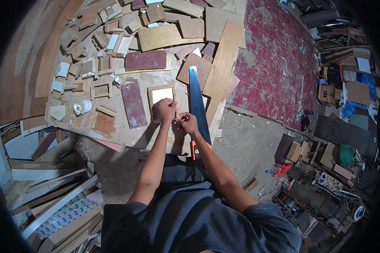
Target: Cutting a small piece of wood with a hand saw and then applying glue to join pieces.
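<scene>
A small shallow wooden box [154, 89] with a bright white inside lies on the worktable in front of me. My left hand [166, 109] rests over its near part, with curled fingers gripping the right side strip. Just to the right, my right hand [188, 122] is closed in a pinch by the box's near right corner. What those fingertips hold is too small to make out. Beside my right hand lies a handsaw with a dark blade [197, 95] and an orange handle [193, 150], partly covered by my forearm. Left of the box is a dark red board [134, 105].
Several small wooden boxes [104, 90] crowd the table's left side. Another red board [146, 60], flat panels and a long plank [223, 57] lie farther back. A clear plastic roll or bag [82, 107] sits at left. Offcuts [50, 173] are piled on the floor at left.
</scene>
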`<control>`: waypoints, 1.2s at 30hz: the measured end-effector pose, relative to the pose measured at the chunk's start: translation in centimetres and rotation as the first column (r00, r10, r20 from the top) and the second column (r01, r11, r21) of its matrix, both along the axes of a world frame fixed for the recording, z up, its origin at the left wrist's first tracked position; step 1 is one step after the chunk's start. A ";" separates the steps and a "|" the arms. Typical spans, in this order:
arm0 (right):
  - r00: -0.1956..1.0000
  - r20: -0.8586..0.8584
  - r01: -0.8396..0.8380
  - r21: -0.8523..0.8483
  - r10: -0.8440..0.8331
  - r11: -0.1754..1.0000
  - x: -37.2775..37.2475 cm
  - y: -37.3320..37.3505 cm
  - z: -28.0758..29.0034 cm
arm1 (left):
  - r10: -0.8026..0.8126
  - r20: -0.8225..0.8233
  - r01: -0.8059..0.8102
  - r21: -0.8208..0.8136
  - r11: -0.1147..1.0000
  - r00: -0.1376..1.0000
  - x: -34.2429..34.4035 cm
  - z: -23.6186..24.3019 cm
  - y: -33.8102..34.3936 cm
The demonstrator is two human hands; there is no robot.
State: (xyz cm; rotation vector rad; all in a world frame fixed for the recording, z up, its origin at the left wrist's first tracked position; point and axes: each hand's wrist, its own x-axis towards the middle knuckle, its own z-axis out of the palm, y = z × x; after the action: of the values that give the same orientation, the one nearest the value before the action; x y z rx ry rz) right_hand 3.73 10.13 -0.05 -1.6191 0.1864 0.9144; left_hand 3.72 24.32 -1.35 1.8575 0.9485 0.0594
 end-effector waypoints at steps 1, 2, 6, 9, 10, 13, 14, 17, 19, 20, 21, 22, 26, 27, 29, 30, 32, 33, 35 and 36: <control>0.994 0.089 -0.052 -0.103 0.061 0.993 -0.1 0.1 0.3 | 0.018 0.018 -0.018 0.018 1.000 1.000 -0.2 0.0 -0.2; 0.977 0.170 -0.094 -0.208 0.130 0.974 -0.2 0.2 0.6 | 0.036 0.037 -0.037 0.036 0.999 0.999 -0.3 0.0 -0.3; 0.974 0.184 -0.080 -0.278 0.134 0.957 -0.4 0.0 0.7 | 0.042 0.107 -0.044 0.022 0.999 0.993 0.1 0.6 -0.7; 0.973 0.185 -0.077 -0.309 0.139 0.948 -0.5 0.7 1.6 | 0.053 0.103 -0.063 0.095 0.994 0.993 -0.1 0.2 -0.5; 0.967 0.206 -0.076 -0.330 0.151 0.941 -0.5 1.0 1.7 | 0.068 0.128 -0.077 0.068 0.995 0.989 -0.1 -0.1 -0.4; 0.948 0.258 -0.076 -0.386 0.187 0.919 -0.3 1.0 1.4 | 0.090 0.147 -0.094 0.016 0.995 0.985 0.1 -0.1 -0.6; 0.933 0.291 -0.075 -0.419 0.212 0.905 -0.3 0.9 1.2 | 0.098 0.143 -0.098 -0.005 0.995 0.985 0.2 0.2 -0.8; 0.899 0.368 -0.063 -0.429 0.238 0.901 0.0 0.4 0.8 | 0.100 0.143 -0.102 0.003 0.995 0.985 0.7 1.2 -1.5; 0.851 0.406 -0.117 -0.470 0.332 0.875 0.1 1.1 1.5 | 0.116 0.127 -0.118 0.012 0.993 0.985 0.5 0.5 -1.1; 0.796 0.440 -0.156 -0.516 0.417 0.842 0.1 1.4 1.9 | 0.123 0.114 -0.126 0.016 0.992 0.986 0.4 0.2 -1.0; 0.796 0.437 -0.159 -0.517 0.419 0.841 0.2 1.6 2.3 | 0.126 0.111 -0.128 0.015 0.992 0.986 0.4 0.0 -0.9; 0.780 0.402 -0.199 -0.568 0.480 0.799 0.3 1.8 2.7 | 0.132 0.117 -0.135 0.022 0.991 0.984 0.3 -0.2 -0.9; 0.737 0.390 -0.224 -0.630 0.552 0.744 0.5 1.6 2.9 | 0.149 0.105 -0.149 -0.011 0.989 0.983 0.6 0.1 -1.4; 0.738 0.389 -0.224 -0.629 0.552 0.744 0.4 1.6 2.9 | 0.149 0.104 -0.148 -0.011 0.989 0.983 0.6 0.0 -1.4; 0.686 0.448 -0.216 -0.627 0.573 0.749 0.2 1.5 3.0 | 0.164 0.099 -0.164 -0.012 0.986 0.981 0.5 -0.1 -1.4; 0.685 0.449 -0.218 -0.625 0.573 0.750 0.1 1.6 3.0 | 0.166 0.099 -0.166 -0.009 0.986 0.981 0.4 -0.3 -1.3; 0.655 0.459 -0.219 -0.646 0.601 0.732 -0.2 1.9 3.1 | 0.184 0.121 -0.182 -0.032 0.983 0.975 0.3 -0.7 -1.0; 0.659 0.455 -0.216 -0.649 0.599 0.730 -0.3 1.7 2.9 | 0.179 0.118 -0.176 -0.036 0.984 0.977 0.4 -0.4 -1.3; 0.664 0.415 -0.212 -0.694 0.622 0.688 -0.3 1.0 2.6 | 0.116 0.081 -0.120 0.048 0.992 0.990 0.7 0.8 -1.9; 0.661 0.418 -0.217 -0.689 0.624 0.691 -0.3 1.3 2.8 | 0.121 0.081 -0.126 0.054 0.991 0.989 0.5 0.5 -1.6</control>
State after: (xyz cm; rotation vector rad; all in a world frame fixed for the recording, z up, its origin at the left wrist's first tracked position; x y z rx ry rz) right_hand 3.38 11.41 2.77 -2.5651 -0.4899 0.6279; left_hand 4.19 22.68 -0.89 1.8352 1.0167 0.2357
